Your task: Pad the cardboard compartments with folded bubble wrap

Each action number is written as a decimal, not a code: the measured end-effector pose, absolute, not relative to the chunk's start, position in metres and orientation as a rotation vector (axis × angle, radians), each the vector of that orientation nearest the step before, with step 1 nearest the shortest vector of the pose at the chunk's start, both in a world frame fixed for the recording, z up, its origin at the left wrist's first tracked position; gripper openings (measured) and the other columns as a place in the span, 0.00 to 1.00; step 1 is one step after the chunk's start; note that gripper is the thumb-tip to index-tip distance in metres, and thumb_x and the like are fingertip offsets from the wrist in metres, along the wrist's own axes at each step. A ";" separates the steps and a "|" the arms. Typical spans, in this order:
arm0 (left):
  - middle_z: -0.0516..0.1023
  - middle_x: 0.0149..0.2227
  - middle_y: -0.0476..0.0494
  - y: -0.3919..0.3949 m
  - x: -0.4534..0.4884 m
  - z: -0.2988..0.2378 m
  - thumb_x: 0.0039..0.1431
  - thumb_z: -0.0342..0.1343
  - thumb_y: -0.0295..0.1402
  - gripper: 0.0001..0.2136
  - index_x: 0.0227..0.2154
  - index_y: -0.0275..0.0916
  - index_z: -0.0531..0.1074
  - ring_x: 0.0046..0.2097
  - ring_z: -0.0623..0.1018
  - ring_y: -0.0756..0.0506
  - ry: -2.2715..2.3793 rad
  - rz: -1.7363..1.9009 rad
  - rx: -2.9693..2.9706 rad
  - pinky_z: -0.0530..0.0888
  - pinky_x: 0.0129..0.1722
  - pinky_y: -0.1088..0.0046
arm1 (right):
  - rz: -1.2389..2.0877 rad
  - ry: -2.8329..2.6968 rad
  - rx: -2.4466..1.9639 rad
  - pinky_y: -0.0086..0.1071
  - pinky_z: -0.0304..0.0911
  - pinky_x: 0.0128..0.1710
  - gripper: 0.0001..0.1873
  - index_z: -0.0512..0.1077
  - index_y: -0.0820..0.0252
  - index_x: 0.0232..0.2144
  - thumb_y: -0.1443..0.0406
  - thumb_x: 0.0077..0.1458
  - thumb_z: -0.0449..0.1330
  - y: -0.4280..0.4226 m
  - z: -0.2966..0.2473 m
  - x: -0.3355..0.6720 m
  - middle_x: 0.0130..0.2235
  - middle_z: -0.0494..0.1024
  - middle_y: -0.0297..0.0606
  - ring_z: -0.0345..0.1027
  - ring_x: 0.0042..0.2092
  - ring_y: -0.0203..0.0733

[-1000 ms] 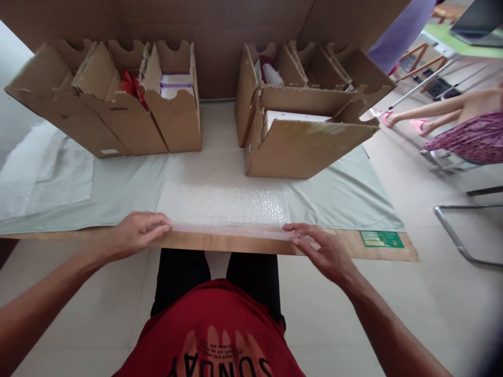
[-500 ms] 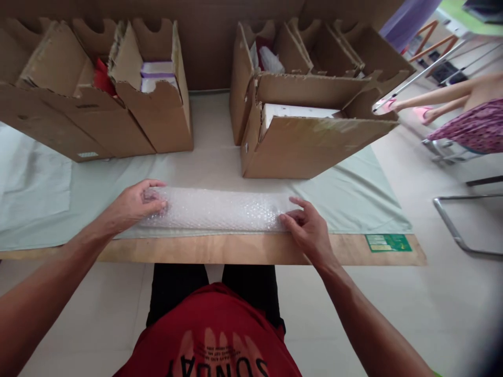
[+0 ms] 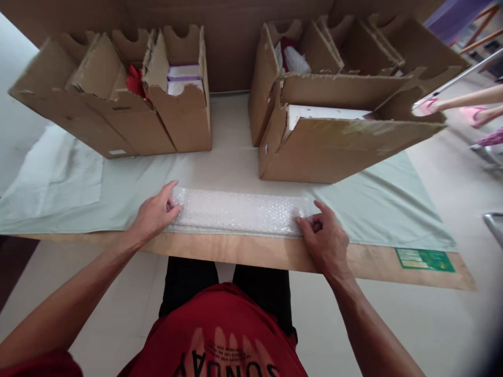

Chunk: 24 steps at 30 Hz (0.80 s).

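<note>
A strip of clear bubble wrap [image 3: 239, 212], folded over on itself, lies across the near part of a pale green cloth [image 3: 365, 209] on a wooden table [image 3: 259, 251]. My left hand [image 3: 155, 214] pinches the strip's left end, thumb on top. At the right end my right hand [image 3: 326, 235] grips the strip with curled fingers.
Open cardboard bins stand at the back: a left group [image 3: 118, 120] with red and white-purple packs, a right group [image 3: 341, 141] with a white box inside. A green sticker [image 3: 424, 259] marks the table's right front edge. Another person's legs [image 3: 463, 99] show at far right.
The bubble wrap's near edge has been folded away from me over the rest, making a narrower strip. Both hands moved forward with it and now hold its ends.
</note>
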State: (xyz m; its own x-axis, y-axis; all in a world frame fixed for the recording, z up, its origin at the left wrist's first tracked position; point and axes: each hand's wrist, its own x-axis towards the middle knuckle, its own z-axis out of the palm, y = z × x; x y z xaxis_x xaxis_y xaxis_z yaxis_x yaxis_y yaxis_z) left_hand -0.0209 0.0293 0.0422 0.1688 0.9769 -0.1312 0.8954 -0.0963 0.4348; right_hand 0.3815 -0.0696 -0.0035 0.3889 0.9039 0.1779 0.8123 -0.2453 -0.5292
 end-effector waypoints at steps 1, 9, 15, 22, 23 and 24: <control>0.78 0.34 0.49 0.028 -0.022 0.041 0.58 0.54 0.38 0.33 0.67 0.38 0.60 0.33 0.76 0.45 1.780 0.252 2.046 0.72 0.37 0.68 | 0.216 -1.469 -2.101 0.39 0.61 0.37 0.32 0.69 0.62 0.58 0.48 0.58 0.57 -0.069 -0.004 0.382 0.31 0.75 0.36 0.68 0.33 0.45; 0.73 0.57 0.27 0.013 -0.007 0.041 0.60 0.57 0.34 0.31 0.66 0.35 0.61 0.57 0.74 0.31 1.916 0.399 2.438 0.72 0.56 0.50 | 0.209 -1.513 -2.112 0.37 0.60 0.35 0.33 0.67 0.61 0.60 0.50 0.59 0.57 -0.066 -0.002 0.381 0.37 0.77 0.40 0.67 0.31 0.43; 0.54 0.73 0.32 -0.009 0.070 0.032 0.69 0.52 0.41 0.24 0.65 0.42 0.64 0.74 0.53 0.32 1.200 0.356 2.819 0.53 0.70 0.44 | 0.213 -1.557 -2.132 0.39 0.63 0.37 0.32 0.65 0.61 0.62 0.52 0.59 0.56 -0.067 0.001 0.379 0.40 0.78 0.42 0.69 0.33 0.44; 0.52 0.75 0.35 -0.015 0.092 0.005 0.72 0.46 0.50 0.28 0.69 0.43 0.60 0.75 0.49 0.33 0.960 0.101 2.741 0.42 0.72 0.43 | 0.266 -1.668 -2.197 0.38 0.64 0.35 0.30 0.69 0.58 0.58 0.52 0.57 0.59 -0.054 0.013 0.395 0.50 0.77 0.45 0.71 0.33 0.43; 0.51 0.75 0.35 -0.014 0.090 0.004 0.72 0.45 0.50 0.28 0.69 0.43 0.60 0.76 0.49 0.34 0.955 0.111 2.735 0.42 0.72 0.43 | 0.264 -1.692 -2.198 0.38 0.64 0.35 0.29 0.70 0.58 0.57 0.53 0.56 0.60 -0.048 0.016 0.398 0.50 0.77 0.45 0.71 0.33 0.43; 0.51 0.75 0.35 -0.013 0.088 0.004 0.72 0.46 0.50 0.28 0.69 0.43 0.60 0.76 0.49 0.33 0.948 0.120 2.730 0.42 0.72 0.43 | 0.260 -1.719 -2.196 0.37 0.63 0.34 0.28 0.71 0.58 0.56 0.53 0.56 0.61 -0.041 0.018 0.401 0.50 0.78 0.46 0.71 0.34 0.43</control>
State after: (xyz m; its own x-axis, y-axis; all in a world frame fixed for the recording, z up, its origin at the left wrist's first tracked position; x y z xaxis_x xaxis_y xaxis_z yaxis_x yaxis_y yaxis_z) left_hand 0.0877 -0.0131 0.0037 0.7852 0.6193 -0.0039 0.5988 -0.7576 0.2597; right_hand 0.4010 -0.0408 0.0179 0.2517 0.9657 0.0639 0.9035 -0.2108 -0.3732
